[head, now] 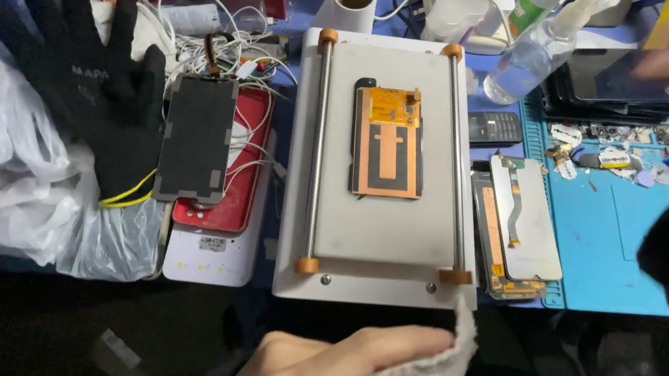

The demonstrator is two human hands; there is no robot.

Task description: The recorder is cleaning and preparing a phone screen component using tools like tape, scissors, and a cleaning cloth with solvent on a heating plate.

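Screen panel (pixel 385 139) on heating plate (pixel 386 232)

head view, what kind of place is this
Most likely a phone repair bench: a phone screen panel lies face down on a white heating plate, spare screens sit on a blue work mat, and the left hand holds a cloth.

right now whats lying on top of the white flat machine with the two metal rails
A phone screen panel lies on the white flat machine, copper-orange back facing up, between the two metal rails. Its glass face is turned down and cannot be seen, nor can the plate beneath it.
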